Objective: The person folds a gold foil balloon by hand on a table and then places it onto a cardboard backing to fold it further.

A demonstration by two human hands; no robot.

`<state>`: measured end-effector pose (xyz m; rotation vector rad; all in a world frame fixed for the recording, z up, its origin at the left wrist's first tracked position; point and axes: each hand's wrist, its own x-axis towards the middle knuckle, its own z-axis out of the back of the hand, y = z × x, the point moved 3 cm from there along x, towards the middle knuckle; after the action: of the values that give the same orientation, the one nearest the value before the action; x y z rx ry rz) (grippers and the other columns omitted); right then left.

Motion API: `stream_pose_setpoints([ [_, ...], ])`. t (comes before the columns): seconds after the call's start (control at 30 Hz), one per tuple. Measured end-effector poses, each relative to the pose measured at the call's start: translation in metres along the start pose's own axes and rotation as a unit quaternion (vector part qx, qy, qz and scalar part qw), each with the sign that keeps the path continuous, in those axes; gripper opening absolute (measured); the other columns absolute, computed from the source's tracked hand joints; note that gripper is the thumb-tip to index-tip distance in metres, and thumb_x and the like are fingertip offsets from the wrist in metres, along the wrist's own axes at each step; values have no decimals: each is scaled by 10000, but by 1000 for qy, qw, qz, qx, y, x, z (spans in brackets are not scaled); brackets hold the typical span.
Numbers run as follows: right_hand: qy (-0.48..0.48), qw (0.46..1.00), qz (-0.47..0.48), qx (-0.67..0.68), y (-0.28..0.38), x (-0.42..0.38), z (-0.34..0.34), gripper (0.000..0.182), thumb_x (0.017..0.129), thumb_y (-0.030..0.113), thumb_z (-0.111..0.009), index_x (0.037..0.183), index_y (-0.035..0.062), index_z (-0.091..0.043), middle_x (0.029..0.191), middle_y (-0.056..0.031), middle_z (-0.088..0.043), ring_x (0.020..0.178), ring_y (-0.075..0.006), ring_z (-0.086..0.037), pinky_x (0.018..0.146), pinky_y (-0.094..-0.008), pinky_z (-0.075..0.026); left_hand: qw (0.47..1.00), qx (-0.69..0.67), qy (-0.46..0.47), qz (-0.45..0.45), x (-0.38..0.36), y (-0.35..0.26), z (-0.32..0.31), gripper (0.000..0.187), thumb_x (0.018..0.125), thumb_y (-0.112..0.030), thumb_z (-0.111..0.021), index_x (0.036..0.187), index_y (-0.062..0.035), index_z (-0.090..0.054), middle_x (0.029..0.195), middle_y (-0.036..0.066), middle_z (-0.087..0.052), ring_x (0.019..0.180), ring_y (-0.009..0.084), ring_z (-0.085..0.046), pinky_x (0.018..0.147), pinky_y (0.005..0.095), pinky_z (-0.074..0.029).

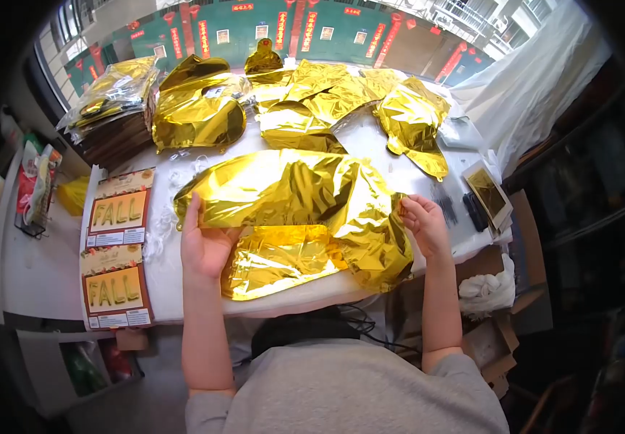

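A large gold foil balloon [276,189], flat and creased, lies across the near part of the white table [171,289]. My left hand [207,242] holds its left end, palm up, with the thumb on top of the foil. The fingers of my right hand [423,220] are pinched together on the foil's right edge. Under the balloon, between my hands, is a folded gold foil piece [283,262]. To the left of my left hand are two packages with FALL printed on them, one [118,210] above the other [116,288].
More gold foil balloons [200,119] [414,119] lie along the back of the table. A stack of plastic-wrapped packages [113,98] stands at the back left. A framed tablet-like object [487,189] is at the right edge, with cardboard boxes [490,343] below.
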<state>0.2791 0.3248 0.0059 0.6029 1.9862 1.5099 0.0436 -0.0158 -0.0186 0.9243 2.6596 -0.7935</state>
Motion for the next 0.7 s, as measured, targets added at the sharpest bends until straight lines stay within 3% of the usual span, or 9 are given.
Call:
stream_pose_setpoints([
  [0.13,-28,999,1,38,-13,-2,26,109,998,114,-706,1066,30,-698,958,-19,-733,794,-54,-675,731,-182,-553,990,120,-9,-74,-3,9,8,364,1033,-186,-673,1372,-79,-592,1331,100,-678,1252,260,-637,1018,452,-542],
  [0.23,-2,988,87,130,11,9,68,234,999,176,-713,1190,40,-695,1151,-48,-734,1065,-141,-698,957,-301,-558,953,245,21,-175,-34,13,-27,368,1015,-107,-671,1363,-31,-578,1351,125,-650,1286,234,-606,1089,416,-498],
  [0.3,-144,957,166,189,78,-22,68,370,1033,268,-664,1334,53,-663,1298,-59,-709,1210,-208,-665,1085,-392,-503,874,383,53,-295,-54,17,-47,387,987,-72,-673,1352,6,-572,1419,161,-609,1362,279,-562,1177,459,-416],
  [0.33,-20,953,206,222,109,-31,85,414,1060,311,-612,1382,52,-640,1380,-93,-680,1275,-245,-641,1101,-412,-499,874,383,52,-295,-62,14,-47,387,987,-72,-673,1352,6,-572,1419,161,-609,1362,279,-562,1177,459,-416],
  [0.4,-22,937,267,222,157,-68,101,468,1071,351,-579,1414,33,-613,1402,-142,-666,1306,-263,-628,1122,-423,-496,612,711,191,-288,-81,21,-54,475,952,-130,-734,1383,-13,-574,1477,189,-575,1456,340,-482,1224,502,-353],
  [0.43,77,929,307,190,175,-89,75,493,1069,360,-579,1424,17,-600,1416,-172,-650,1292,-291,-637,1107,-433,-513,612,711,192,-288,-86,23,-50,475,952,-130,-734,1383,-13,-574,1477,189,-575,1456,340,-482,1224,502,-353],
  [0.5,174,910,342,155,196,-109,24,519,1067,368,-579,1434,1,-586,1429,-201,-635,1277,-318,-647,1093,-443,-530,459,811,262,-251,-94,42,-44,550,928,-162,-752,1416,-8,-552,1493,213,-561,1481,405,-440,1253,507,-295],
  [0.67,125,936,328,-7,223,-92,-70,296,990,123,-705,1218,-63,-670,1009,-157,-741,833,-186,-733,713,-294,-602,521,775,266,-237,-104,67,-36,647,969,-226,-731,1509,17,-469,1509,240,-529,1446,425,-469,1227,554,-325],
  [0.7,116,937,326,-39,220,-84,-93,254,974,74,-730,1174,-76,-686,925,-149,-762,745,-159,-750,637,-264,-616,627,707,237,-228,-105,66,-37,702,972,-223,-736,1549,11,-413,1536,239,-505,1449,397,-474,1216,539,-348],
])
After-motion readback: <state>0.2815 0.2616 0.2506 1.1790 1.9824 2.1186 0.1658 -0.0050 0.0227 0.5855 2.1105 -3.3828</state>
